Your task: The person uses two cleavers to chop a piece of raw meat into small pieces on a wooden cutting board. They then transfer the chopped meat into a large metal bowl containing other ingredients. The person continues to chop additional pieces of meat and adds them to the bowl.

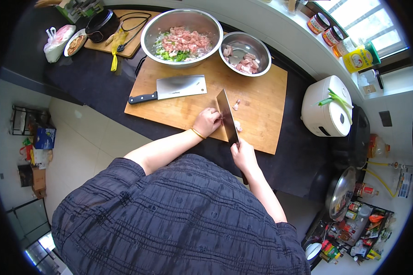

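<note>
Head view: right hand (245, 157) grips rectangular grey-steel cleaver (228, 117), likely heavy, best held by near handle; left hand (207, 122) curled, hold unclear.

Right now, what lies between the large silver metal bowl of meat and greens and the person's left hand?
In the head view, a broad, black-handled metal cleaver lies there on the brown wooden cutting board, apart from the left hand.

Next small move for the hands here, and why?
Probably ease the left hand slightly back from the held cleaver: its fingers are right up by the blade, which the right hand holds edge-down over the cutting board. What the fingers pin is hidden, so that's a judgement call.
</note>
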{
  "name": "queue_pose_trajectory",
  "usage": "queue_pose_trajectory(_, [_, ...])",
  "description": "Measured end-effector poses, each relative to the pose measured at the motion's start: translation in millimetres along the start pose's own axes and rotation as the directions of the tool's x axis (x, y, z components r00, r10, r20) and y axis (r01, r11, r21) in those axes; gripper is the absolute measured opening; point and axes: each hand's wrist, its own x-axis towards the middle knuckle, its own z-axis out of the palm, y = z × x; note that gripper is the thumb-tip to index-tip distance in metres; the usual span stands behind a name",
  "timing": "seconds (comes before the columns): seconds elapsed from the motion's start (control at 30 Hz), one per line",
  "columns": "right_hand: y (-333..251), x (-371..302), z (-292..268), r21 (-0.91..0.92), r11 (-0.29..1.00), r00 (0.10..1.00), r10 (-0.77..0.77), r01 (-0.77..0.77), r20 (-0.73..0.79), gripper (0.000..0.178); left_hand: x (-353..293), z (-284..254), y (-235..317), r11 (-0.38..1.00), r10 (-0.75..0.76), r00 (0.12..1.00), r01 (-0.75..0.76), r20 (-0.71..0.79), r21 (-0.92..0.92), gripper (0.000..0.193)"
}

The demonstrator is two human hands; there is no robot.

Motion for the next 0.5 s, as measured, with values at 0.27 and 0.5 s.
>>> queue_pose_trajectory(0.27, [4.9,4.9,17.8,-0.179,0.978,0.992,-0.113,0.103,-0.047,0.018,-1.3,-6.0,-6.0,0.992,0.127,0.988,-0.125,0.085,-0.025,0.013])
queue_pose_trajectory(0.5, [-1.1,18.4,24.5,-0.205,0.974,0.991,-0.114,0.098,-0.07,0.018,-1.4,-1.6,-6.8,0.99,0.12,0.991,-0.115,0.063,-0.077,0.014])
